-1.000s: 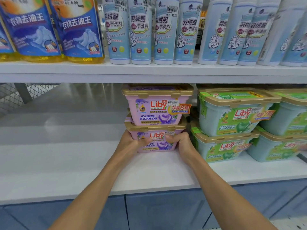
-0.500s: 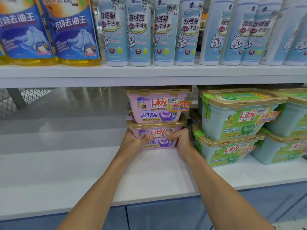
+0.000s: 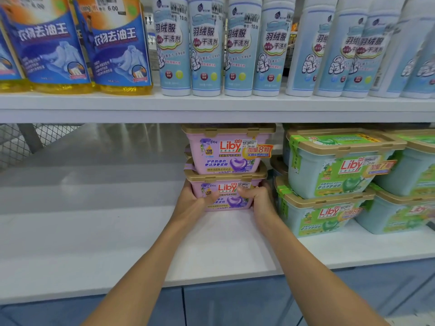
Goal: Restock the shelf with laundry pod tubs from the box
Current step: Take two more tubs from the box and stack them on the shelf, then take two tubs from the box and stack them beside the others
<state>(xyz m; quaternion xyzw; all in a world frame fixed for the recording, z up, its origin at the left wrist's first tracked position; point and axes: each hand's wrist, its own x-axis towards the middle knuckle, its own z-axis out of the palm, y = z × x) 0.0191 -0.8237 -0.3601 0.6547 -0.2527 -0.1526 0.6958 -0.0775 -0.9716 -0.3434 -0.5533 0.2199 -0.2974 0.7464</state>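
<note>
Your left hand and right hand clasp the lower lilac Liby laundry pod tub by its two sides, thumbs curled over its front label, so both hands are closed around it. The tub sits on the white shelf, well back from the front edge, and carries an upper lilac tub stacked squarely on its lid. Gripping the bottom one probably lets you steer the pair as a single column. The stack stands just beside the green Liby tubs, likely to keep the row tidy. The tubs are smooth, glossy plastic that tapers toward the base, with flat tan clip lids. The shelf looks slick, so sliding should be easy. The supply box is out of view.
</note>
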